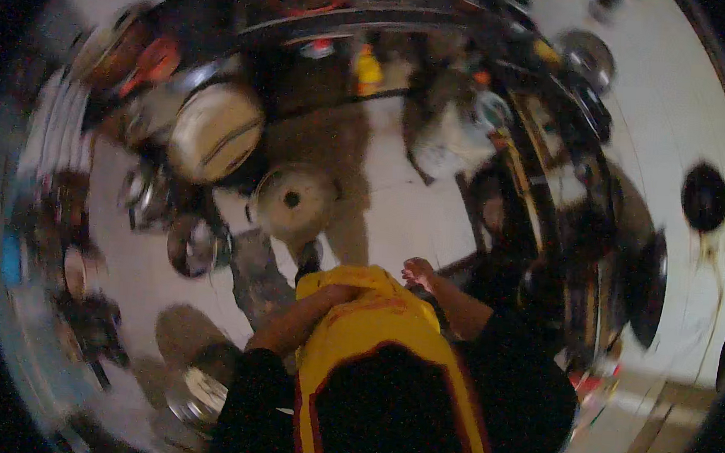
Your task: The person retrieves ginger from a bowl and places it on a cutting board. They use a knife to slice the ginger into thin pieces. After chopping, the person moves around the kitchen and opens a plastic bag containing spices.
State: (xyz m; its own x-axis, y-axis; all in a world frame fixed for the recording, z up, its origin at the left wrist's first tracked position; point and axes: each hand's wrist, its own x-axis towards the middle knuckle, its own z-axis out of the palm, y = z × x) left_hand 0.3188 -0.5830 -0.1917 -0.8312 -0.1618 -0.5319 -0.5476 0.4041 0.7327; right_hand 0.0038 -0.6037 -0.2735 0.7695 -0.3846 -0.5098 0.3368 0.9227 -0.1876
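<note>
The picture is dim and blurred by motion. Across my front hangs a yellow apron with a dark red edge (369, 317). My left hand (347, 293) lies at the upper part of the apron, its fingers hidden, so I cannot tell whether it grips the cloth. To the right of the apron my right hand (417, 273) is raised, fingers partly curled, with nothing seen in it. Ahead on the pale floor stands a round lidded pot with a dark knob (292, 199). Beyond it, up and left, is a round tan board or lid (217, 133).
Metal vessels (194, 245) stand on the floor at left. Dark shelving (528, 168) curves along the right, beside a whitish bag (452, 141). A yellow bottle (368, 71) stands at the far side. Round dark pans (705, 196) hang on the right wall.
</note>
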